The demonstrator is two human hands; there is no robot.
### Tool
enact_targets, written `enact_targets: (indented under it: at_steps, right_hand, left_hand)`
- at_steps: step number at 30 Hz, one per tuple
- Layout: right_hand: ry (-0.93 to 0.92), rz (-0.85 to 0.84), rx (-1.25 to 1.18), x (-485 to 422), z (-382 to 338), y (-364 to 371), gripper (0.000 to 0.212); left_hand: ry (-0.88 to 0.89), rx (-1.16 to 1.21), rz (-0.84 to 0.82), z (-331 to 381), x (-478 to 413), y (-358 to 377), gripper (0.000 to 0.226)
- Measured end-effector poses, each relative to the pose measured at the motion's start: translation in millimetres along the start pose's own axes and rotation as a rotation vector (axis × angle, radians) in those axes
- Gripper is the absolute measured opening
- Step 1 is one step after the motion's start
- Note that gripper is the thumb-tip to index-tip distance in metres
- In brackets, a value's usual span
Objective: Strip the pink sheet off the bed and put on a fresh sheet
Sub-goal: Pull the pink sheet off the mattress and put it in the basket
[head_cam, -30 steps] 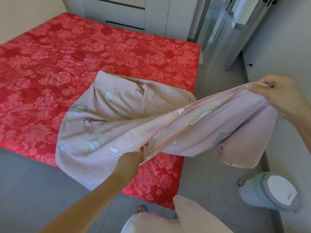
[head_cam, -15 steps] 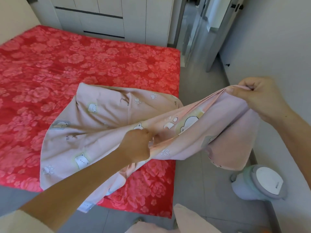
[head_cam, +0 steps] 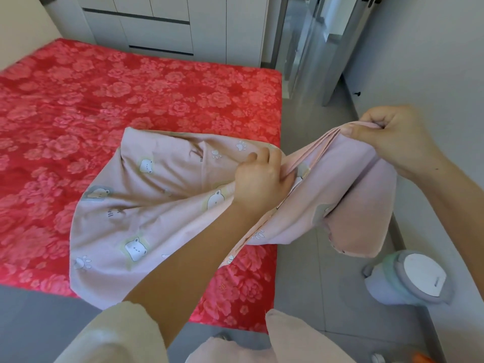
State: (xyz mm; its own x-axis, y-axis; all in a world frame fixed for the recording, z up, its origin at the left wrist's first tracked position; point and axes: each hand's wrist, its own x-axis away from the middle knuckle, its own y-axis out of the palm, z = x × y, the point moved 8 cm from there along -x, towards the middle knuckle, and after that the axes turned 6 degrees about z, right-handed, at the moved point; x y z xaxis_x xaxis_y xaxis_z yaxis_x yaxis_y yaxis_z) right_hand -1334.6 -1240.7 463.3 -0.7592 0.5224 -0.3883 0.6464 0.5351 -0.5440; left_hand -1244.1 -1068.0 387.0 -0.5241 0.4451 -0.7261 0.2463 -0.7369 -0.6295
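One small lidded bin (head_cam: 408, 279) stands on the grey floor (head_cam: 309, 271) by the right wall (head_cam: 432, 61), below the hanging end of the pink sheet (head_cam: 157, 205) and apart from it. White wardrobe (head_cam: 157, 24) fronts run along the far side of the bed (head_cam: 117, 95), and a door (head_cam: 337, 48) stands open at the far right. Nothing lies between the hands and the cloth.

By count: one bed, covered in red floral fabric; one pink sheet printed with bears and paw marks; one bin; two hands.

Part of the sheet lies spread over the near right corner of the bed, its lower edge drooping past the near side. The rest is lifted off the bed and stretched over the floor.

Left hand (head_cam: 258, 176): fingers curled tight round a gathered fold of the sheet, above the bed's right edge. Right hand (head_cam: 392, 137): raised further right, thumb and curled fingers pinching the stacked edge of the sheet, with a loose fold hanging under it.
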Motion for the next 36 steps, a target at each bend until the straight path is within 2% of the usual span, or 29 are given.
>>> enact_targets:
  at_steps: [3,6,9,11,13,17,23,27,29,32,36]
  right_hand:
    - [-0.028,-0.015,0.041,1,-6,4,0.042]
    - [-0.011,0.006,0.039,-3,-1,-4,0.037]
    - [0.047,0.039,-0.007,-8,10,-15,0.032]
    - [0.06,0.036,-0.003,-8,15,-17,0.032]
    - [0.068,0.036,0.006,-8,19,-17,0.033]
    - [0.096,0.036,-0.007,-9,26,-11,0.036]
    - [0.091,0.009,-0.008,-15,15,-9,0.036]
    - [0.112,0.008,0.007,-19,8,-13,0.04]
    - [0.139,0.023,0.005,-19,9,-18,0.047]
    - [0.182,0.051,0.02,-17,12,-22,0.053]
    - [0.213,0.076,0.034,-18,17,-25,0.042]
  left_hand:
    - [-0.025,0.009,0.03,0,-18,-8,0.022]
    - [-0.007,-0.018,0.022,-32,0,-19,0.019]
    - [-0.126,-0.067,-0.07,-108,50,-34,0.018]
    - [-0.248,-0.109,-0.066,-166,85,-54,0.021]
    - [-0.297,-0.137,-0.05,-207,114,-76,0.027]
    - [-0.165,-0.218,-0.1,-225,161,-90,0.032]
    - [0.109,-0.07,-0.238,-188,198,-66,0.033]
    - [0.447,0.002,-0.326,-155,213,-57,0.028]
    - [0.54,-0.005,-0.339,-148,216,-55,0.031]
    - [0.57,-0.044,-0.331,-148,213,-44,0.047]
    - [0.469,-0.044,-0.196,-132,198,-19,0.033]
